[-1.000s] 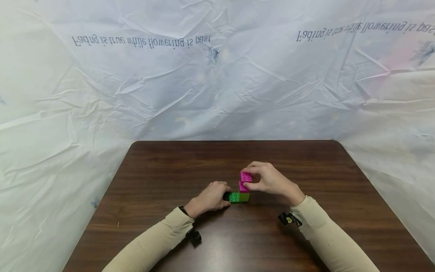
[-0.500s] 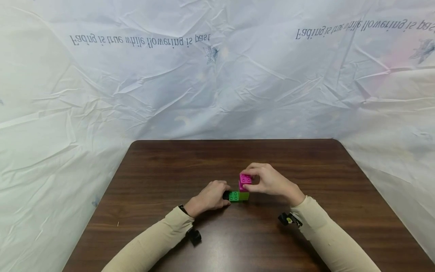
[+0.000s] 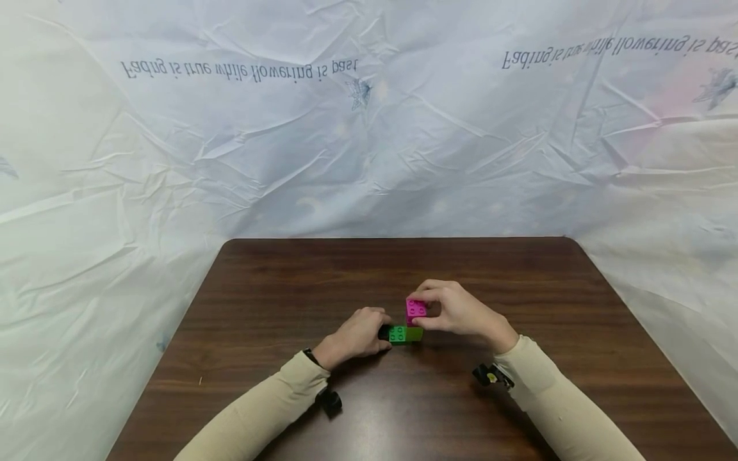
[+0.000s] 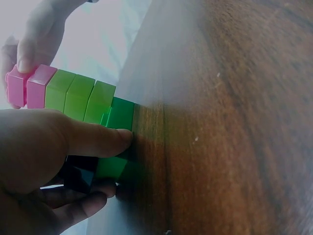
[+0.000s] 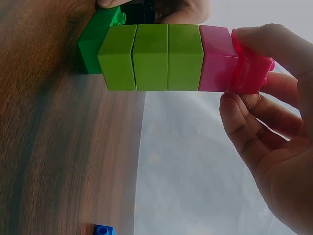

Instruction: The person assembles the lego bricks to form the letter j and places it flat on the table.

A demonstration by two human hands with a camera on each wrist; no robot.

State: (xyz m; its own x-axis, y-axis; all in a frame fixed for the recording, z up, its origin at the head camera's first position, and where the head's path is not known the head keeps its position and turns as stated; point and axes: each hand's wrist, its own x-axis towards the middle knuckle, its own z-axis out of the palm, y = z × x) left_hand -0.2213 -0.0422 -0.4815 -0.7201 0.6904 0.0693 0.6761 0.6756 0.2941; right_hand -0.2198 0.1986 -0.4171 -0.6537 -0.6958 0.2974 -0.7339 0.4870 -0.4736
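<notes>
On the dark wooden table [image 3: 277,282], towards its near middle, the left hand [image 3: 356,335] lies low with its fingers curled round the base of a small brick stack: the thumb presses across the dark green brick [image 3: 397,333] and the lower fingers wrap under a black brick [image 3: 383,331] just beside it, as the left wrist view shows. That green brick sits flat on the table and carries the rest. Rising from it come three lime green bricks [image 5: 151,57], stacked one on another, and the right wrist view shows them flush and in line. Above those sit two pink bricks, the lower pink brick [image 5: 216,58] seated tight against the lime ones. Further right, the right hand [image 3: 461,309] pinches the top pink brick [image 3: 416,309] between thumb and fingertips, with the other fingers bent loosely behind it; this brick rests on the lower pink one, slightly askew in the right wrist view, so whether it is fully seated cannot be told. Both forearms wear cream sleeves [image 3: 553,397], each with a small black camera strapped at the wrist. Near the table's edge in the right wrist view lies a small blue brick [image 5: 104,229], well apart from the stack. Behind the table hangs a crumpled white sheet [image 3: 369,141] printed with mirrored lettering.
</notes>
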